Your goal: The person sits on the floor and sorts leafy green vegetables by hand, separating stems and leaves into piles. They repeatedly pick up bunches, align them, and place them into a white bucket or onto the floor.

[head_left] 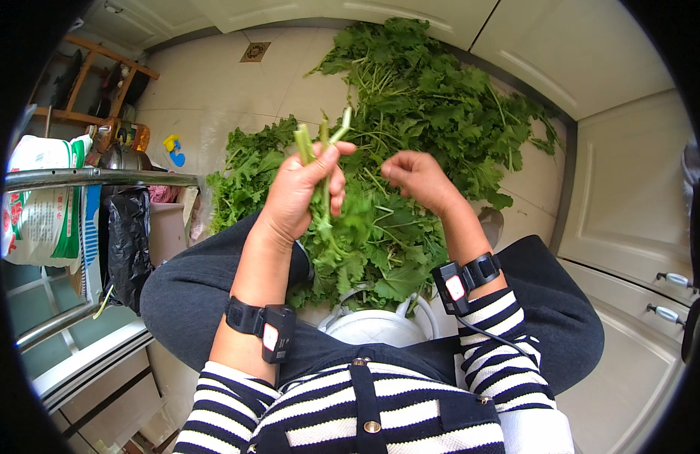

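Observation:
My left hand (304,187) is closed around a few pale green stalks of a leafy vegetable (304,142), their cut or broken ends pointing up past the thumb. Blurred leaves of the bunch hang below that hand. To the right, my right hand (412,176) hovers over the greens with its fingers curled and bent down; whether anything thin is between the fingertips cannot be told. A large heap of leafy greens (429,108) spreads over the tiled floor beyond the hands, and more greens (384,244) lie between my legs.
A white plastic stool or container (375,329) is close to my body. Cream cabinet doors (628,187) border the right and far sides. At left stand a metal rail (100,177), a black plastic bag (128,244) and a wooden rack (80,79). A floor drain (255,52) and a small yellow-and-blue object (174,150) are farther off.

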Demonstrator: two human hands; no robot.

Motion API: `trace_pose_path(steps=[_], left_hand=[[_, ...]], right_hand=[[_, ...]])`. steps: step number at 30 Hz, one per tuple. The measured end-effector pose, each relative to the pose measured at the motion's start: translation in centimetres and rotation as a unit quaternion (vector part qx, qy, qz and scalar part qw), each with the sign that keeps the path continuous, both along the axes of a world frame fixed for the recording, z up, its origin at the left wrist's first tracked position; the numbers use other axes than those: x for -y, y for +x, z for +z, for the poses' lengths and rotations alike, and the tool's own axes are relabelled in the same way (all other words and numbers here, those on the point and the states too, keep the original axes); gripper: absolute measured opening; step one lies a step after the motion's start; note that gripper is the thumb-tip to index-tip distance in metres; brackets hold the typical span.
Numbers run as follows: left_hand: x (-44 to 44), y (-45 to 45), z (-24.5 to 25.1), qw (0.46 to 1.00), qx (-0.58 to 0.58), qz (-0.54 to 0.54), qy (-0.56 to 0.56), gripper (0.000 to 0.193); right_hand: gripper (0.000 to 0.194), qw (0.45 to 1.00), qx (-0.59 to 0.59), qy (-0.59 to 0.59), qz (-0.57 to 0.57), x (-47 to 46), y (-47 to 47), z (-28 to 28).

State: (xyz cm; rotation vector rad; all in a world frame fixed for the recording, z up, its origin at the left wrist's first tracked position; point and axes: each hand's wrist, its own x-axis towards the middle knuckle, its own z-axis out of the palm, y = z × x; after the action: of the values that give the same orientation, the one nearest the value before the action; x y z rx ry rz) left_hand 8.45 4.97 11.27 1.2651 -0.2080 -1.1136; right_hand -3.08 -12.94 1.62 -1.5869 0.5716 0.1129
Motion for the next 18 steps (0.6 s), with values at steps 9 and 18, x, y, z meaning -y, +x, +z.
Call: trace_pose_path(steps=[9, 18], left_hand=[[0.8, -2.0, -2.4, 0.981, -0.039, -0.112, 0.156, 0.021], [1.7, -3.0, -4.8, 0.972, 0.116, -0.057, 0.198, 0.018]], right_hand=[[0.020, 0.934, 0.031, 0.352, -0.058, -1.2, 1.3, 2.5], [0.013, 0.779, -0.062, 0.573, -0.248, -4.5, 2.8, -5.0]])
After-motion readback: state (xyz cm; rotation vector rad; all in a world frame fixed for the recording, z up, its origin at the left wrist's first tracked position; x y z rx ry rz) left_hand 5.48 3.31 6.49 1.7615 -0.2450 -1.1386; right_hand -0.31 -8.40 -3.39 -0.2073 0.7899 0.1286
